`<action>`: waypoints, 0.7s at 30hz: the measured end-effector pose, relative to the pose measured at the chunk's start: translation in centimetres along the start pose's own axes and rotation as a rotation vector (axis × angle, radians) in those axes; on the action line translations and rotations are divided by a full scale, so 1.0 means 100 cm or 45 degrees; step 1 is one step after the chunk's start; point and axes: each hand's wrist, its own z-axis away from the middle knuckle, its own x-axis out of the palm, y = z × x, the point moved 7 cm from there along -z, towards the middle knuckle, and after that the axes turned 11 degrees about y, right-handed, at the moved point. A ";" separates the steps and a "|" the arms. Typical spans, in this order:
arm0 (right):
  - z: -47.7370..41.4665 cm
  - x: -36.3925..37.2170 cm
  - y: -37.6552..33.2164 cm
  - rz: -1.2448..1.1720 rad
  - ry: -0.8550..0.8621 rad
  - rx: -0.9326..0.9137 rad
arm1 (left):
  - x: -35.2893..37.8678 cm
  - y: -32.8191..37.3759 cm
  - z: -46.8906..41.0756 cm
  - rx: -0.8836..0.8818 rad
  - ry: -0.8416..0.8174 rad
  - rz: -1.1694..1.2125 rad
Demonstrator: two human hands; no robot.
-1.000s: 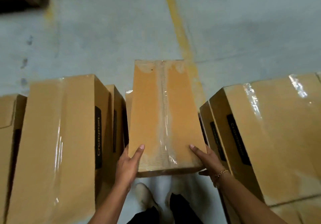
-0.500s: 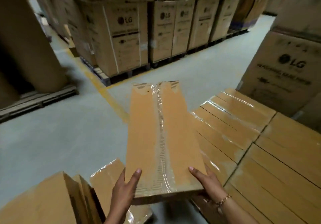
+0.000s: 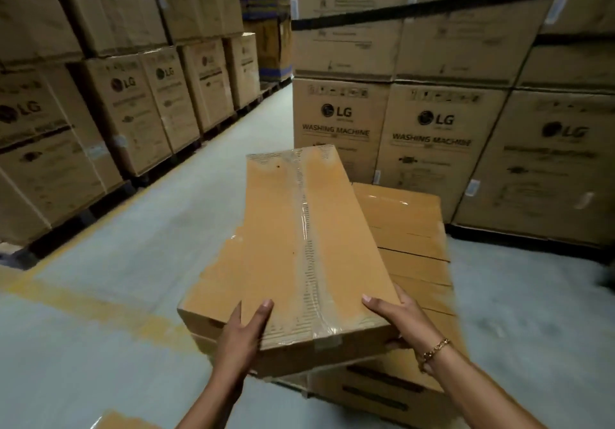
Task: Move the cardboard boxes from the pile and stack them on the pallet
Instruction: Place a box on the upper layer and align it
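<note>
Item 1 — cardboard box (image 3: 293,245): long, flat and brown, with clear tape along its top seam. It is held lengthwise away from the person, its far end angled a little to the left. It lies over the left part of the stacked boxes (image 3: 411,229); whether it rests on them or is just above them cannot be told.

Item 2 — left grip (image 3: 244,335): at the near left corner of the box, thumb flat on the top face, the other fingers hidden under the near edge, so it holds the box.

Item 3 — right grip (image 3: 399,322): at the near right corner, thumb on top, fingers wrapped down the side and underneath, also holding the box. A gold chain bracelet (image 3: 436,348) sits on that wrist.

Item 4: stacked boxes, same brown kind, flat tops taped and level, with a lower layer (image 3: 376,385) showing dark printed labels on its near side. What they stand on is hidden.

Item 5: washing machine cartons (image 3: 429,149), tall, stacked in tiers just behind the stack. A second row of like cartons (image 3: 126,112) stands on the left, across the grey floor (image 3: 133,262), which bears a worn yellow line (image 3: 100,308).

Item 6: corner of another box (image 3: 123,422) at the bottom left edge.
</note>
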 end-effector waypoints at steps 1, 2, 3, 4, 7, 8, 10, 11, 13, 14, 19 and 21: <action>-0.003 -0.024 0.005 0.004 0.035 0.002 | 0.023 0.007 0.006 0.003 -0.043 -0.001; -0.005 -0.048 0.010 0.004 0.075 0.007 | 0.045 0.013 0.012 0.012 -0.088 -0.006; -0.008 -0.072 0.015 0.003 0.117 0.008 | 0.068 0.018 0.021 -0.003 -0.109 -0.022; -0.011 -0.097 0.020 0.004 0.151 0.005 | 0.092 0.023 0.030 -0.001 -0.139 -0.024; -0.023 -0.173 0.040 0.036 0.238 0.018 | 0.165 0.031 0.059 0.002 -0.222 -0.024; -0.026 -0.198 0.046 0.049 0.258 0.025 | 0.191 0.032 0.068 0.003 -0.246 -0.015; -0.034 -0.246 0.058 0.050 0.293 0.049 | 0.235 0.048 0.096 -0.004 -0.312 -0.004; -0.038 -0.268 0.063 0.059 0.310 0.060 | 0.257 0.052 0.106 -0.014 -0.342 -0.011; -0.042 -0.308 0.070 0.073 0.330 0.079 | 0.294 0.063 0.124 -0.010 -0.386 -0.035; -0.044 -0.325 0.072 0.064 0.343 0.088 | 0.311 0.066 0.129 -0.009 -0.397 -0.042; -0.080 -0.393 0.079 0.052 0.347 0.107 | 0.388 0.090 0.141 0.027 -0.438 -0.058; -0.102 -0.411 0.081 0.032 0.336 0.123 | 0.416 0.097 0.137 0.022 -0.436 -0.076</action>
